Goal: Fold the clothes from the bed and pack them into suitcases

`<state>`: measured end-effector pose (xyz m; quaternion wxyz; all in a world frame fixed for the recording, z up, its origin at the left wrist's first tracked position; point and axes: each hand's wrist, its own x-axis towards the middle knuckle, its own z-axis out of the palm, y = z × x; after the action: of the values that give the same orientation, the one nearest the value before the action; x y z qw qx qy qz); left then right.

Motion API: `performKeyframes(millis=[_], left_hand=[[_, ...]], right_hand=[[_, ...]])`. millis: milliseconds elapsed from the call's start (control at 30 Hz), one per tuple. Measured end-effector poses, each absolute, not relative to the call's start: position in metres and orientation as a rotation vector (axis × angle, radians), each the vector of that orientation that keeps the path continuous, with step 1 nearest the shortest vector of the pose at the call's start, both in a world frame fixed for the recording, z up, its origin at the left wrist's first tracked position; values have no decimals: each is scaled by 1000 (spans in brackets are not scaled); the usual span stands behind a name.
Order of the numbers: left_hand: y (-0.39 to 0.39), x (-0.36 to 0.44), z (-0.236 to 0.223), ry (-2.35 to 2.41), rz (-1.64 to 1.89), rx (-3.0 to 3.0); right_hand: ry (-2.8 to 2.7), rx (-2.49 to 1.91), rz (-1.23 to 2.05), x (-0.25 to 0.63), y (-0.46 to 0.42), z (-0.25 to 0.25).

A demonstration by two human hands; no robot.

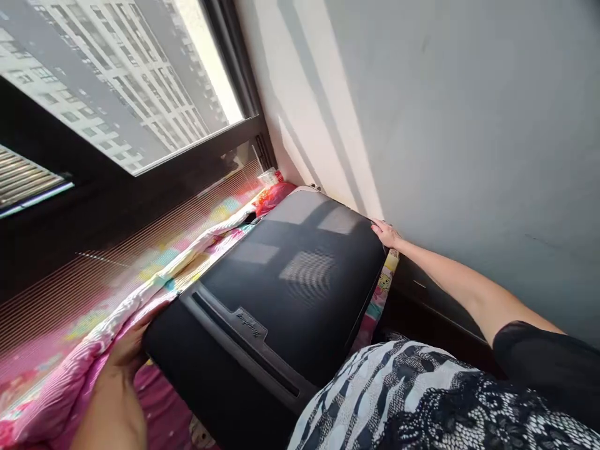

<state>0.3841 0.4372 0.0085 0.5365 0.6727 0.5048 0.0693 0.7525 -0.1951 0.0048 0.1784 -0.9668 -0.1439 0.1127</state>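
A large flat black case (300,269) lies slanted in front of me, with a leather-like strip carrying a slot and a raised logo. My left hand (134,337) grips its near left corner, the fingers mostly hidden under the edge. At the far right corner, my right hand (385,234) is closed over the rim, with its fingertips on the top face. Colourful bedding (105,331) with a pink, ribbed edge lies along the left side of the case and partly beneath it.
A dark-framed window (187,150) runs along the left. The grey wall (469,137) stands close behind the case. In the corner are a red plastic bag (274,197) and a small white and red container (269,177). My patterned clothing (403,387) is close to the case's near side.
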Motion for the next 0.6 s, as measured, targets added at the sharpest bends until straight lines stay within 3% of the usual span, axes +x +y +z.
performKeyframes(millis=[233, 433, 600], left_hand=[[483, 402, -9, 894, -148, 1312], [489, 425, 0, 900, -231, 1388], [483, 427, 7, 1021, -137, 1391]], right_hand=[[-658, -2832, 358, 812, -139, 40], [-1062, -2790, 342, 895, 44, 75], [-1214, -2834, 468, 912, 200, 57]])
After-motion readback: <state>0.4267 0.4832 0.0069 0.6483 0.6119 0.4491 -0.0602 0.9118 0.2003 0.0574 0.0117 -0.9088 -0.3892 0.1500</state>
